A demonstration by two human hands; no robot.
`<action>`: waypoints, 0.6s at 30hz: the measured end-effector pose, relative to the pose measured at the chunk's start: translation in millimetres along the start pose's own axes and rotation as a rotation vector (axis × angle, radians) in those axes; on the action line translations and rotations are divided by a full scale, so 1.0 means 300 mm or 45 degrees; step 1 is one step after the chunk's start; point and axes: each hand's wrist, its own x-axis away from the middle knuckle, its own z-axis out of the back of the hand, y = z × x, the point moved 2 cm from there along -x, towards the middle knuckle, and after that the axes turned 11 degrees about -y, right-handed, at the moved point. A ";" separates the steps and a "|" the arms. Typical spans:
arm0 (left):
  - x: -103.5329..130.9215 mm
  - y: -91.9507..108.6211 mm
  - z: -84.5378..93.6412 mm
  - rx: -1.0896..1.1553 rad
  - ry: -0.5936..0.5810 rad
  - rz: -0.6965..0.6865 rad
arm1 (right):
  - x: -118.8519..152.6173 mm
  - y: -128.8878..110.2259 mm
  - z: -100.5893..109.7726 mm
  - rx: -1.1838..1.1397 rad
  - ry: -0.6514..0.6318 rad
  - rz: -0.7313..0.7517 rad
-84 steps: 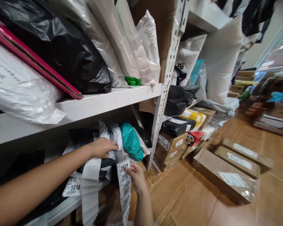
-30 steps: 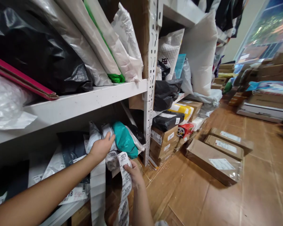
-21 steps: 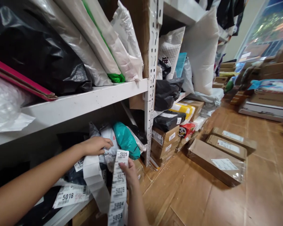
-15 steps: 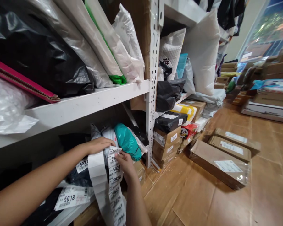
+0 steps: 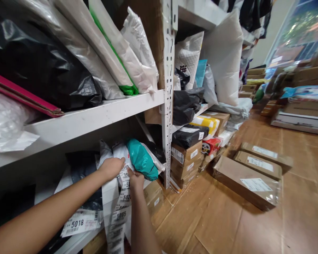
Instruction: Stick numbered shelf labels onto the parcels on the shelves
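A long strip of numbered label stickers (image 5: 123, 206) hangs down from my two hands, blurred toward its lower end. My left hand (image 5: 112, 168) pinches the strip's upper left edge, by the label ending in 025. On the opposite edge, my right hand (image 5: 136, 178) has its thumb and fingers closed on the strip. Just behind the hands, a white parcel bag (image 5: 120, 151) stands on the lower shelf, beside a teal plastic parcel (image 5: 142, 160). Below my left forearm lies a parcel label marked 5018 (image 5: 78, 223).
A white shelf beam (image 5: 106, 114) crosses above my hands, with a perforated upright (image 5: 168, 95) to the right. Stacked cartons (image 5: 187, 160) stand beyond it. Several taped boxes (image 5: 247, 180) lie on the wooden floor. Bagged parcels (image 5: 42, 60) lean on the upper shelf.
My right hand has shifted slightly left, and the strip's lower part has swung left. My left hand has come down a little at the strip's top. The label 5022 is now out of sight.
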 end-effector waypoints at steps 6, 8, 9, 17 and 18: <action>0.005 0.045 -0.006 -0.111 -0.035 0.046 | 0.073 -0.029 0.021 -0.087 -0.174 -0.129; 0.004 0.057 -0.013 -0.126 -0.036 0.041 | 0.102 -0.046 0.050 -0.074 -0.197 -0.163; 0.004 0.061 -0.018 -0.128 -0.038 0.038 | 0.118 -0.054 0.070 -0.067 -0.198 -0.175; 0.043 0.098 0.026 -0.064 0.032 0.203 | 0.250 -0.146 0.288 -0.234 -0.504 -0.176; 0.049 0.106 0.048 -0.055 0.051 0.256 | 0.249 -0.163 0.307 -0.205 -0.548 -0.134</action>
